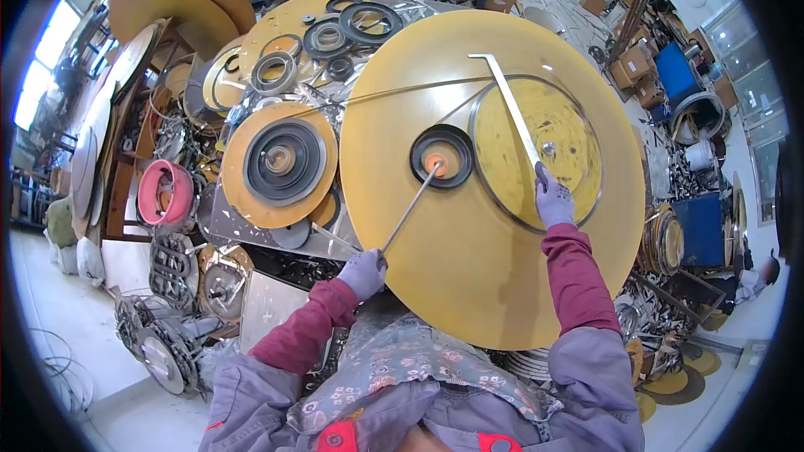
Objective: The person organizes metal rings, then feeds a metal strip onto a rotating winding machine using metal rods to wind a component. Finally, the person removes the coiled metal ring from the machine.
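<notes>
My left hand (364, 274), in a grey glove, is closed around a thin metal rod (409, 213). The rod's far tip meets an orange centre piece (433, 161) inside a black ring (416, 159). My gloved right hand (554, 199) grips the lower end of a flat metal bar with a bent tip (512, 106). This bar slants over a smaller yellow disc (523, 180) edged with a metal band. Both the disc and the ring lie on a large yellow round plate (419, 293). A thin strip (402, 91) runs leftward from the banded disc across the plate.
Left of the plate, an orange disc (239, 188) carries stacked dark rings. More rings (371, 23) and metal scraps crowd the table behind. A pink tub (165, 192) stands at the left. Boxes (634, 65) line the right side, where another person (754, 279) is partly visible.
</notes>
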### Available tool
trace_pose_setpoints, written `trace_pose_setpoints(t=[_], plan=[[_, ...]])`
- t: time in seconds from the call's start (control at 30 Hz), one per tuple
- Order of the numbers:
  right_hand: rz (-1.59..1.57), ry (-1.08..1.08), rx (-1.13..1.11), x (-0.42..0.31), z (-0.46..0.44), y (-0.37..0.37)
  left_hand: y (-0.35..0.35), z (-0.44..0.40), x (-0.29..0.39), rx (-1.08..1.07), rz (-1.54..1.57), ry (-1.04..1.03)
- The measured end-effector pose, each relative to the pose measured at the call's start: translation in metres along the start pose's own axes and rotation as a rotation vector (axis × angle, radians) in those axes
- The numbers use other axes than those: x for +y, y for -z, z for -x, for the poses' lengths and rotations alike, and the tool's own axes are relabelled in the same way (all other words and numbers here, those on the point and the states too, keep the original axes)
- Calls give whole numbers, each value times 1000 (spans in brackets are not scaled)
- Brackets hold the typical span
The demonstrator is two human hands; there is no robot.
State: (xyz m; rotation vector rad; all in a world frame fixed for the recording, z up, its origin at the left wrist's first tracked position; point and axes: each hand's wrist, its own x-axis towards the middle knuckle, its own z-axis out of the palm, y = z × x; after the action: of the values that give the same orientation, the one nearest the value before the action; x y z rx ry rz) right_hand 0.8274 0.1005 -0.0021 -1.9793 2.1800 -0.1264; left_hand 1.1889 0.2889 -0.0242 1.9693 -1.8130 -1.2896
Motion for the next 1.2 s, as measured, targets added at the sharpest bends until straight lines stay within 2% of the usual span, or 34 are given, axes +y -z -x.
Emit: trace_pose_setpoints(t=[0.07, 0.17, 0.27, 0.37, 0.47, 0.57, 0.77, 0.87, 1.2], plan=[[-5, 18, 9, -1, 0, 1, 2, -3, -1, -7, 69, 7], [86, -47, -71, -9, 3, 11, 2, 2, 1, -15, 14, -15], [31, 3, 3, 7, -4, -2, -3, 4, -1, -25, -31, -12], [34, -94, -82, 4, 0, 15, 6, 6, 7, -58, 84, 69], [38, 21, -11, 13, 1, 10, 1, 8, -2, -14, 7, -35], [76, -45, -46, -2, 6, 22, -3, 12, -4, -27, -18, -28], [-72, -12, 20, 6, -7, 6, 0, 18, 7, -95, 118, 59], [-47, -69, -23, -8, -4, 17, -8, 23, 2, -74, 44, -30], [-108, -35, 6, -1, -7, 10, -20, 36, 2, -69, 69, -54]])
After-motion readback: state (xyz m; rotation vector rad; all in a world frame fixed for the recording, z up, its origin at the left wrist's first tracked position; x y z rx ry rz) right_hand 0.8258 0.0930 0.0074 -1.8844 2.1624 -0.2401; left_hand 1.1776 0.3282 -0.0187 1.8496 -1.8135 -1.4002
